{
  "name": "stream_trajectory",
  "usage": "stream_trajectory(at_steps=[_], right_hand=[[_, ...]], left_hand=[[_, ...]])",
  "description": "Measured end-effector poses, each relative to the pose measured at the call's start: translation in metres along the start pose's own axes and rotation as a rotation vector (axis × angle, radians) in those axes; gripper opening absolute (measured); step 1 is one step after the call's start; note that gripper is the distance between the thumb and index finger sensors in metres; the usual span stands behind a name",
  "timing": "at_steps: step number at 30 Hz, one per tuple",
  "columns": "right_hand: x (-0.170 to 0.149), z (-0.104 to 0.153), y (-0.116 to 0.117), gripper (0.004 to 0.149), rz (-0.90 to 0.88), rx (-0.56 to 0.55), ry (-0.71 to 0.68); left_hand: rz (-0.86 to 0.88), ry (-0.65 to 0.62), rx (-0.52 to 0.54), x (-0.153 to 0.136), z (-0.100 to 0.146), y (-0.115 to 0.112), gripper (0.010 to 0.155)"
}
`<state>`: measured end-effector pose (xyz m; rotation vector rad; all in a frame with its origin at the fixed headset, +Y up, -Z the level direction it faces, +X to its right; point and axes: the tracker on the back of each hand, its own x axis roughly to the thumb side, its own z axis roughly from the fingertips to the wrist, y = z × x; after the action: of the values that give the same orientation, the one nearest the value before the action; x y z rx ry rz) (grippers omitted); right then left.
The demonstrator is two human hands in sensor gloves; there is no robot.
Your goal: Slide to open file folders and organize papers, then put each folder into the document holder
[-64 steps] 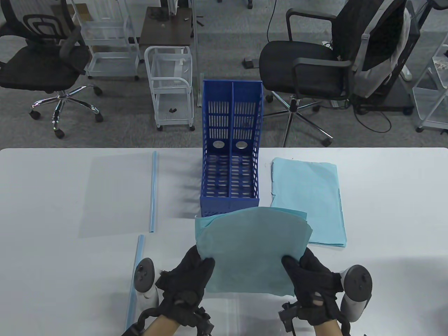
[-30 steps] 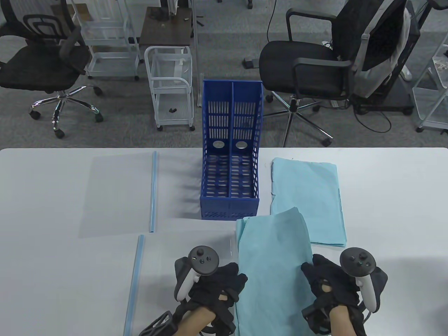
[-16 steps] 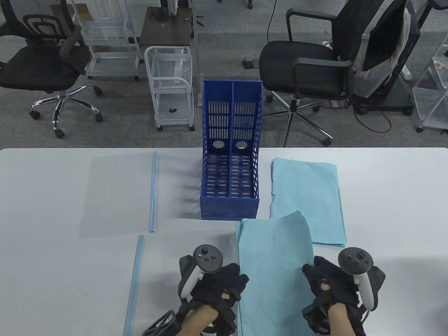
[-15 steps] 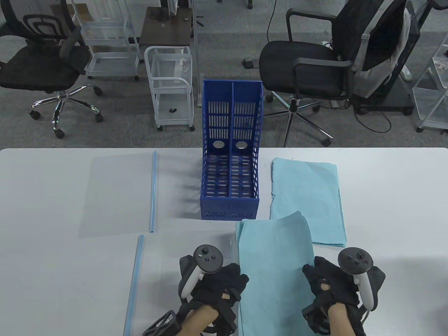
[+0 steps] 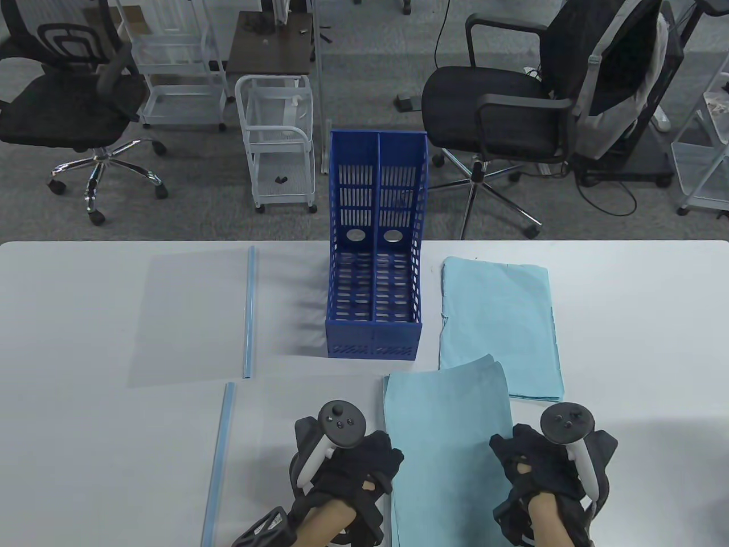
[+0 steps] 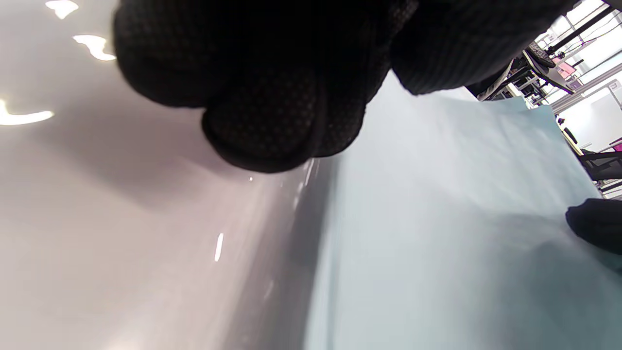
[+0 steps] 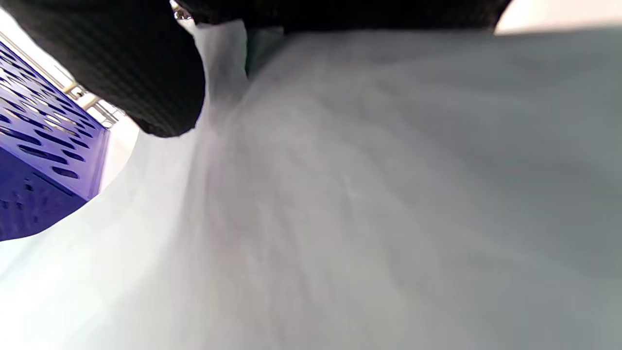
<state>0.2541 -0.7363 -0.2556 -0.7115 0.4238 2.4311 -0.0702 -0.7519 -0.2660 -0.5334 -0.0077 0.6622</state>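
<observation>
Left hand (image 5: 350, 464) and right hand (image 5: 538, 470) each grip a side edge of the near paper stack (image 5: 447, 444), at the table's (image 5: 85, 444) front edge. Bare tabletop separates it from the document holder (image 5: 374, 319). Counts: two paper stacks, second (image 5: 498, 325) beside holder; two slide bars (image 5: 249, 313); two holder compartments.

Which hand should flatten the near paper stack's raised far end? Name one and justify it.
Right hand, probably: it lies at the near paper stack on the side where its far corner lifts; the left hand sits by the flatter edge.
</observation>
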Motion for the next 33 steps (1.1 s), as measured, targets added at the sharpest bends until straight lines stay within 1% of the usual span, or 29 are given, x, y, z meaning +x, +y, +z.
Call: stream_trajectory(at_steps=[2, 4, 6, 9, 12, 13, 15, 17, 18, 21, 24, 27, 31, 33], right_hand=[[0.002, 0.002, -0.001, 0.063, 0.075, -0.050, 0.015], [0.004, 0.004, 0.000, 0.067, 0.118, -0.069, 0.019], [0.005, 0.007, 0.000, 0.070, 0.149, -0.079, 0.021], [0.009, 0.012, -0.001, 0.073, 0.206, -0.126, 0.015], [0.013, 0.015, 0.002, 0.078, 0.231, -0.108, -0.015], [0.014, 0.015, 0.004, 0.078, 0.243, -0.092, -0.018], [0.018, 0.015, 0.009, 0.076, 0.279, -0.053, -0.034], [0.021, 0.014, 0.015, 0.073, 0.317, -0.008, -0.033], [0.023, 0.015, 0.018, 0.071, 0.354, -0.010, -0.031], [0.027, 0.015, 0.024, 0.069, 0.398, -0.007, -0.032], [0.030, 0.016, 0.028, 0.066, 0.439, -0.015, -0.031], [0.031, 0.016, 0.029, 0.066, 0.449, -0.020, -0.031], [0.031, 0.016, 0.029, 0.066, 0.453, -0.018, -0.036], [0.031, 0.016, 0.030, 0.066, 0.454, -0.017, -0.039]], left_hand=[[-0.013, -0.002, 0.017, 0.000, 0.001, 0.003, 0.052], [-0.019, -0.006, 0.032, -0.001, 0.004, 0.007, 0.052], [-0.013, -0.016, 0.057, -0.003, 0.009, 0.015, 0.052], [-0.019, -0.039, 0.133, -0.009, 0.025, 0.034, 0.055], [-0.053, -0.041, 0.236, -0.023, 0.042, 0.055, 0.062], [-0.068, -0.027, 0.255, -0.027, 0.045, 0.059, 0.065], [-0.125, 0.042, 0.281, -0.045, 0.050, 0.067, 0.070], [-0.188, 0.126, 0.266, -0.061, 0.050, 0.068, 0.073], [-0.224, 0.170, 0.248, -0.069, 0.048, 0.066, 0.074], [-0.271, 0.236, 0.202, -0.082, 0.044, 0.060, 0.076], [-0.295, 0.264, 0.169, -0.085, 0.041, 0.056, 0.076], [-0.339, 0.275, 0.168, -0.084, 0.039, 0.053, 0.076], [-0.328, 0.269, 0.152, -0.087, 0.035, 0.054, 0.076], [-0.285, 0.247, 0.152, -0.089, 0.034, 0.057, 0.076]])
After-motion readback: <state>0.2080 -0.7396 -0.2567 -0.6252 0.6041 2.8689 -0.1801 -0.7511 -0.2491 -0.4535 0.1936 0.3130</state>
